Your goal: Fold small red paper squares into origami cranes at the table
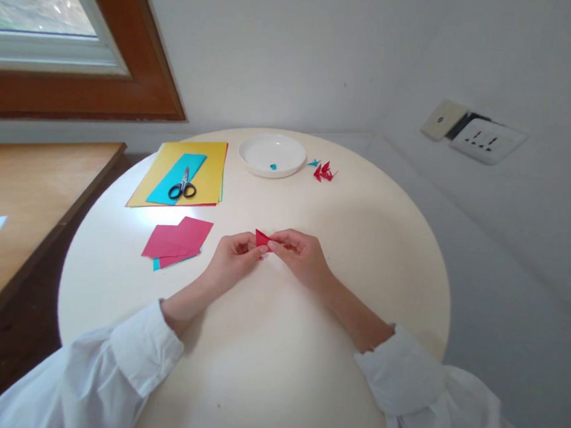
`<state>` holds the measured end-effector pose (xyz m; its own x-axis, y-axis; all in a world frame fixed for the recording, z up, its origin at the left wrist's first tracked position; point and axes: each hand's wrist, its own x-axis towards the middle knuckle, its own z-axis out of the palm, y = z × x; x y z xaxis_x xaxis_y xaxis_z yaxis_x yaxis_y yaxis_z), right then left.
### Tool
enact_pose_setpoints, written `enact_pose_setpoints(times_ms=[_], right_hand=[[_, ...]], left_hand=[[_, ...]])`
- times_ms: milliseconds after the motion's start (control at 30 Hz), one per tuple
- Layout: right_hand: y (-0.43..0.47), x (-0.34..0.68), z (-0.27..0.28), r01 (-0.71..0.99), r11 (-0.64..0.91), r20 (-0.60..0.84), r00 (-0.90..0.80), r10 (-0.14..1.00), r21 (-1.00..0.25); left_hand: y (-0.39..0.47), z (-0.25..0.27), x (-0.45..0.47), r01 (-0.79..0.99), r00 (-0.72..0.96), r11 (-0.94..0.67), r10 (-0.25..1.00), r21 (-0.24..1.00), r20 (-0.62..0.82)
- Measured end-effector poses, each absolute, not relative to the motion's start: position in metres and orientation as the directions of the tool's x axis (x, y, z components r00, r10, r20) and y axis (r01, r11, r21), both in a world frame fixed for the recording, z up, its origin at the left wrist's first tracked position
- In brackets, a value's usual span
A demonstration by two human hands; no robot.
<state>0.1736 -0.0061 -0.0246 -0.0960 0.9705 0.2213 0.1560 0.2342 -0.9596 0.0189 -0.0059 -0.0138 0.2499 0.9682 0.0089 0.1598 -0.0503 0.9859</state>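
White sleeves (146, 348) nearest, wrists reaching in over the pale round tabletop (261, 372). Left hand (236, 255) and right hand (302, 254) nearly meet, each pinching a side of a small folded paper (262, 238), thumbs on its near face, other fingers curled. Whether it touches the tabletop, cannot tell. Bright red, one sharp corner up, lower part hidden by thumbs. Judged near weightless, crisp along creases, more pliant across flat faces; little slip against dry fingers, but probably easily crumpled or torn. Best held lightly by layered edges, sharp corner left free. Beyond, leftward: overlapping red squares (166, 240). Farther: scissors (184, 183) on a blue strip (165, 187), over yellow paper (213, 174). Farthest: white plate (250, 164), small red folded pieces (324, 172) to its right.
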Motion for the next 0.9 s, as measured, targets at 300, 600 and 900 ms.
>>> enact_pose_setpoints(times_ms=[300, 600, 900], right_hand=[[-0.0079, 0.1731, -0.0224, 0.198, 0.282, 0.269, -0.091, 0.959, -0.939], [-0.0075, 0.1736, -0.0207, 0.208, 0.279, 0.264, -0.099, 0.960, -0.938], [-0.0071, 0.1738, -0.0205, 0.266, 0.291, 0.282, -0.074, 0.957, -0.919]], left_hand=[[-0.0047, -0.0138, 0.0182, 0.191, 0.286, -0.089, 0.958, 0.977, 0.031], [-0.0048, -0.0163, 0.0173, 0.199, 0.333, -0.099, 0.942, 0.975, 0.028], [-0.0036, -0.0151, 0.0174, 0.256, 0.307, -0.087, 0.952, 0.963, 0.004]])
